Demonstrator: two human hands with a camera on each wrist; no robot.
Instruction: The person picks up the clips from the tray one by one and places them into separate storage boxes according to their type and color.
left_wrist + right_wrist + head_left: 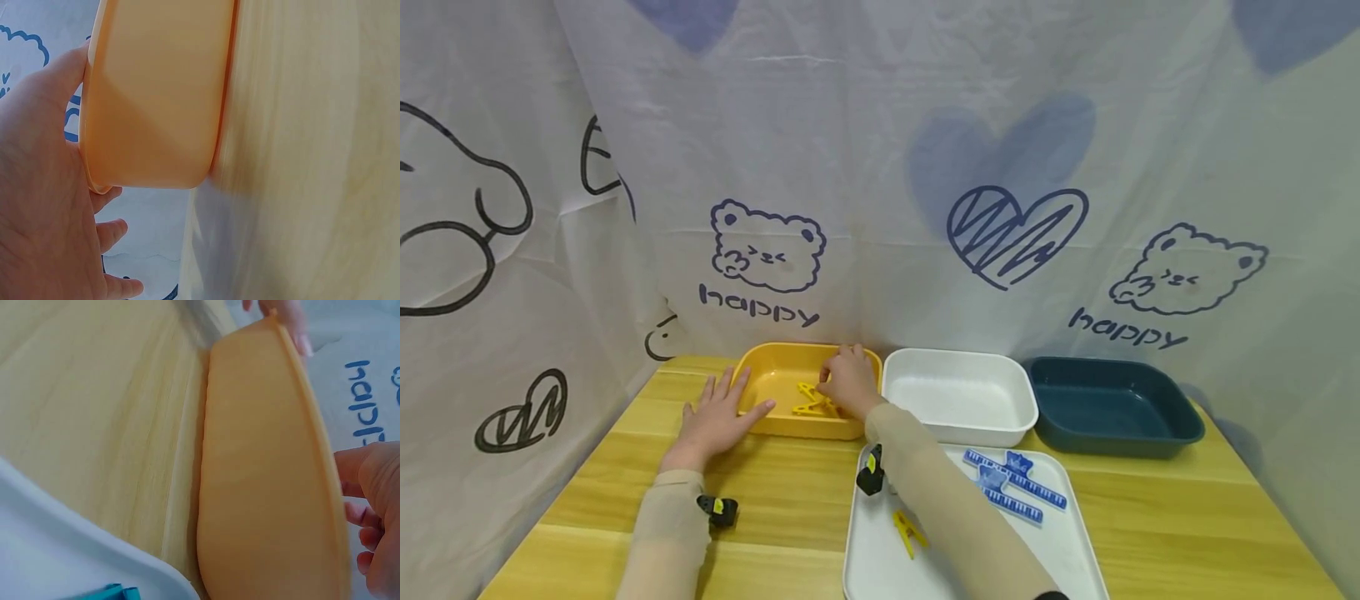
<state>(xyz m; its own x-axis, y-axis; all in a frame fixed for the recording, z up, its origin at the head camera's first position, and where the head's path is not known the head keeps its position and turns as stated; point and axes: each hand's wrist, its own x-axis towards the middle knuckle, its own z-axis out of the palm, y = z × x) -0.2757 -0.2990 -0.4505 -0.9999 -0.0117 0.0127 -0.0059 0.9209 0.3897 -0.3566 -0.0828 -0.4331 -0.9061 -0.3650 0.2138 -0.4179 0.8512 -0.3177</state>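
In dark lettering, the word "happy" (758, 306) is showing twice on the white cloth (880, 150), each time beneath a drawn bear face, and a scribbled heart (1017, 237) is sitting between the two. Below, three bins are standing in a row on the wood-grain table (790, 500): a yellow bin (801, 428) at left, a white bin (958, 433) in the middle and a dark teal bin (1120, 446) at right. Yellow clothespin-style clips (811, 408) are lying in the right part of the yellow bin. The left hand (715, 423) is resting at that bin's left end, its fingers spreading apart. The right hand (852, 382) is reaching over the right end, just beside the clips; its fingers are bending inward, but I cannot tell whether they are pinching one. Partly under the right sleeve (958, 500), a white tray (880, 575) is holding two blue clips with piano-key strips (1017, 479) and a loose yellow clip (904, 525).
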